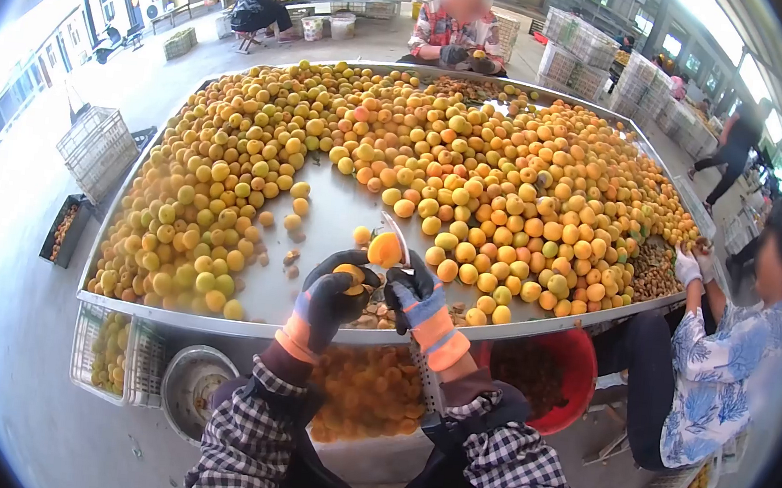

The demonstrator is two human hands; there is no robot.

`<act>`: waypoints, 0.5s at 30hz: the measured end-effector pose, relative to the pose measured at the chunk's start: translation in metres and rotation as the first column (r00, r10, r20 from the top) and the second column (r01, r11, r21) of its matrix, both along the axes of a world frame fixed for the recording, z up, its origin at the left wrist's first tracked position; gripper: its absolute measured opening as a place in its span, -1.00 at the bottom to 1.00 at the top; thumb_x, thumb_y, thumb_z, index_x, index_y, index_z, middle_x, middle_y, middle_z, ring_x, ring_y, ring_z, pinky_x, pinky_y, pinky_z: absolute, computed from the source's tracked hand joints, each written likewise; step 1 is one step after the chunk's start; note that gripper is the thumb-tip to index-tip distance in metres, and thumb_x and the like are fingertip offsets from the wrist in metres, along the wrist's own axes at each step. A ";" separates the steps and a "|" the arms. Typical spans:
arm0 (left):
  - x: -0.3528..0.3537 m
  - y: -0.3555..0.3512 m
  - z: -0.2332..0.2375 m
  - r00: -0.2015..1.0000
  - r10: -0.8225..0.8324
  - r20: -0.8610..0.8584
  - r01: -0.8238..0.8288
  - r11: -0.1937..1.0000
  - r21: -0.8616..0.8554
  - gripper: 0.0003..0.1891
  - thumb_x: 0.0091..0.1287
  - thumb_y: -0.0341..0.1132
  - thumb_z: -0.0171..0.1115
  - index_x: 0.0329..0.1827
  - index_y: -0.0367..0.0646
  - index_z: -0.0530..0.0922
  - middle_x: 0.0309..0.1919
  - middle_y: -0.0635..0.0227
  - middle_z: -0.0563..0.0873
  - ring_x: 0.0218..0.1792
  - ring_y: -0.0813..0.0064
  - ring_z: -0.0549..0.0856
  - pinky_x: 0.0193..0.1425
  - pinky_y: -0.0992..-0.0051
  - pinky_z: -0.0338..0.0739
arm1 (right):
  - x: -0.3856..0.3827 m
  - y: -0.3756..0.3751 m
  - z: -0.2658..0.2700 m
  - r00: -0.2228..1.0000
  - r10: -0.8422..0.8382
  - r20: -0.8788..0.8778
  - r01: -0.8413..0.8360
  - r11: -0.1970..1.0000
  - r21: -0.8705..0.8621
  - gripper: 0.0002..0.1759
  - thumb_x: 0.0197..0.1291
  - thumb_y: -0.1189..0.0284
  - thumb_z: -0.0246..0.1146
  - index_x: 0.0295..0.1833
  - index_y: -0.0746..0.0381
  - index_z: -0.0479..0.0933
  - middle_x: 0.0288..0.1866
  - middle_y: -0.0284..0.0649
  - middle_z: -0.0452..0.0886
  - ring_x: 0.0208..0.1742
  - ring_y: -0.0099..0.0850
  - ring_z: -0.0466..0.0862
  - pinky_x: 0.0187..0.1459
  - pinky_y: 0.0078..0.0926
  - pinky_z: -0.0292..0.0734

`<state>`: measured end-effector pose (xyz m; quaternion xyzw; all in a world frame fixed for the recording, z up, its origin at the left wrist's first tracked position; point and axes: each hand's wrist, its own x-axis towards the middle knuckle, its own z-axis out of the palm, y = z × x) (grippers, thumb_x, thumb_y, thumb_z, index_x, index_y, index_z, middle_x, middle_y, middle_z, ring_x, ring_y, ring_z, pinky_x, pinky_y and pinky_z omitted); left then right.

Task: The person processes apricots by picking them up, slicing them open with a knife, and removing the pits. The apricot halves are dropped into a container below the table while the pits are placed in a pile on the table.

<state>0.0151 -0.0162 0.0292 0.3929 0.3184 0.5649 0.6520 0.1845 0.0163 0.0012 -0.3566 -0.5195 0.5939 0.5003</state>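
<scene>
- While the left hand [329, 296] folds its fingers around cut fruit [350, 272], the right hand [417, 305] grips a knife [401, 235], fingers closed.
- Both are over the worktop's [314, 237] near side, an apricot [385, 250] against the knife.

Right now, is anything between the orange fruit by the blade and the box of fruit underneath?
Yes. In this view, the front table rim crosses between the orange fruit and the box below, and some brown bits lie just inside it. I can't tell if the fruit would clear the rim.
</scene>
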 end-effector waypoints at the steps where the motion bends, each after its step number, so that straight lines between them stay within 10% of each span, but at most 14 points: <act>1: 0.000 0.002 -0.004 0.996 0.023 -0.081 -0.020 0.999 0.039 -0.57 0.27 -0.25 -0.01 0.17 -0.27 0.46 -0.19 0.28 0.64 -0.29 0.57 0.59 -0.25 0.66 0.49 | 0.003 0.000 0.001 0.999 0.044 -0.018 -0.044 0.999 0.016 -0.52 0.25 0.60 0.17 0.30 0.25 0.38 -0.39 -0.44 0.53 -0.43 -0.73 0.45 -0.42 -0.75 0.38; 3: -0.003 0.001 -0.002 0.986 0.050 -0.160 -0.038 0.996 0.077 -0.57 0.27 -0.28 -0.02 0.17 -0.27 0.46 -0.18 0.26 0.64 -0.28 0.55 0.59 -0.24 0.65 0.50 | 0.012 -0.002 0.004 0.998 0.055 -0.027 -0.054 0.998 0.044 -0.51 0.25 0.59 0.17 0.31 0.24 0.38 -0.41 -0.45 0.54 -0.45 -0.73 0.44 -0.43 -0.75 0.37; 5: -0.005 -0.001 0.007 0.995 0.092 0.024 -0.092 0.995 -0.030 -0.58 0.25 -0.32 -0.03 0.16 -0.28 0.45 -0.14 0.22 0.64 -0.28 0.52 0.59 -0.22 0.63 0.50 | 0.028 -0.009 0.035 0.856 0.446 0.260 -0.469 0.883 0.029 -0.50 0.23 0.58 0.20 0.31 0.24 0.39 -0.39 -0.43 0.58 -0.40 -0.72 0.49 -0.37 -0.72 0.43; 7: -0.016 0.002 0.004 0.995 0.086 0.058 -0.085 0.996 -0.015 -0.59 0.23 -0.35 -0.04 0.14 -0.28 0.46 -0.09 0.18 0.63 -0.25 0.49 0.61 -0.17 0.60 0.53 | 0.030 -0.012 0.042 0.797 0.374 0.475 -0.524 0.819 0.233 -0.50 0.20 0.62 0.23 0.29 0.25 0.43 -0.34 -0.42 0.62 -0.32 -0.69 0.55 -0.26 -0.69 0.49; 9: -0.021 0.002 -0.001 0.999 0.020 0.025 -0.018 0.998 -0.058 -0.62 0.24 -0.33 -0.05 0.10 -0.26 0.48 -0.09 0.20 0.63 -0.18 0.47 0.61 -0.11 0.56 0.53 | 0.032 -0.014 0.051 0.861 0.397 0.317 -0.412 0.911 -0.024 -0.54 0.17 0.65 0.25 0.22 0.27 0.48 -0.30 -0.39 0.64 -0.25 -0.66 0.59 -0.15 -0.68 0.51; 10: -0.021 0.003 -0.002 0.998 -0.039 -0.038 0.040 0.999 0.006 -0.63 0.25 -0.31 -0.03 0.09 -0.24 0.49 -0.07 0.25 0.63 -0.23 0.55 0.59 -0.15 0.60 0.51 | 0.027 -0.007 0.037 0.935 0.270 0.228 -0.312 0.934 0.176 -0.67 0.18 0.66 0.23 0.09 0.30 0.53 -0.31 -0.37 0.64 -0.23 -0.65 0.60 -0.12 -0.67 0.52; 15: 0.012 -0.004 -0.007 0.994 -0.103 -0.038 0.101 0.993 -0.052 -0.62 0.22 -0.41 0.02 0.12 -0.22 0.47 -0.10 0.30 0.64 -0.28 0.58 0.58 -0.22 0.60 0.51 | 0.018 0.000 0.032 0.897 -0.037 -0.440 0.107 0.985 0.137 -0.75 0.29 0.41 0.19 -0.02 0.35 0.46 -0.55 -0.29 0.50 -0.70 -0.57 0.44 -0.68 -0.62 0.35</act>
